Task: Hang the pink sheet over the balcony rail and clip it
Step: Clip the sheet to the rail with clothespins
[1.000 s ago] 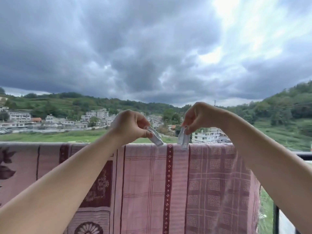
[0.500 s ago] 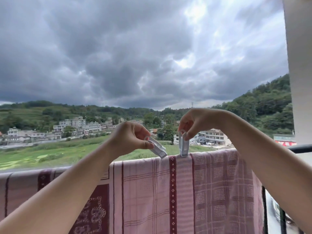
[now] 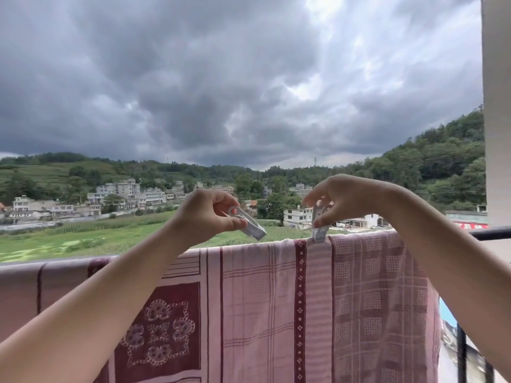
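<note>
— What is held in the right hand (image 3: pixel 345 199)?

— A pale clip (image 3: pixel 319 226) is pinched upright between its thumb and fingertips. The clip's lower end is set on the top fold of the pink sheet (image 3: pixel 276 299), just beside a dark red patterned stripe. Whether the clip is already closed on the cloth cannot be told.

— And the left hand (image 3: pixel 206 214)?

— A second pale clip (image 3: pixel 250 225) is gripped there, tilted with its free end pointed down and to the right. It is held above the sheet's top edge, apart from the cloth.

— Where is the sheet?

— It is draped over the balcony rail (image 3: pixel 492 233), hung down on the near side. Its right edge is seen near the dark upright bars (image 3: pixel 461 355), and a bare stretch of rail is left beyond it, up to a pale wall (image 3: pixel 496 106).

— What is seen beyond?

— Green fields, pale buildings (image 3: pixel 119 193), wooded hills and heavy grey clouds (image 3: pixel 221 78).
</note>
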`<action>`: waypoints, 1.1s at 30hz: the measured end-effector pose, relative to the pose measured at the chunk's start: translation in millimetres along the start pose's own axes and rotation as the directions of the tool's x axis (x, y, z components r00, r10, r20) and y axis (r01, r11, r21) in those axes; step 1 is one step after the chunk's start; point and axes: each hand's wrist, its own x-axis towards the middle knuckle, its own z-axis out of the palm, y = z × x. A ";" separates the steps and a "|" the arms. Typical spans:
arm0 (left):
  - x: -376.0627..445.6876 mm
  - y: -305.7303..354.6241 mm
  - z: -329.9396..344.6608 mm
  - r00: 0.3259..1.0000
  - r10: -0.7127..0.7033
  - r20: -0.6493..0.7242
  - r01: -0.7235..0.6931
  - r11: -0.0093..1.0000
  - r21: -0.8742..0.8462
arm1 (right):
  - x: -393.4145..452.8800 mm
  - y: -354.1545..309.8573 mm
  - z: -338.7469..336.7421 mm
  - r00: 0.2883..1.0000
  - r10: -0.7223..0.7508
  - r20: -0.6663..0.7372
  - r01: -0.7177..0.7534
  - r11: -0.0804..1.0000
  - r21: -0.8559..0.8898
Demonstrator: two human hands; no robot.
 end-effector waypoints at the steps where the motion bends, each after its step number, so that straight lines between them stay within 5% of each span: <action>1: -1.0 -0.8 -0.7 1.000 -0.005 -0.004 0.005 1.000 0.000 | -1.4 0.0 0.6 1.000 0.005 0.001 -0.005 1.000 0.004; 5: -4.1 2.5 -2.1 1.000 0.006 -0.018 -0.006 1.000 0.007 | -12.9 -3.5 1.7 1.000 -0.021 -0.023 0.020 0.999 -0.033; 11: -26.9 -5.2 -26.0 0.996 0.061 -0.071 -0.054 0.994 0.098 | -1.5 -42.5 16.8 0.887 -0.193 -0.419 0.024 0.927 -0.374; 22: -102.6 -92.3 -213.4 0.994 -0.043 -0.096 0.078 0.916 0.393 | 81.9 -245.6 97.0 0.912 -0.320 -0.258 0.336 0.942 0.019; 33: -143.6 -173.5 -378.7 0.983 -0.143 0.112 0.062 0.845 0.532 | 131.6 -440.3 128.1 0.930 -0.291 -0.226 0.315 0.946 0.080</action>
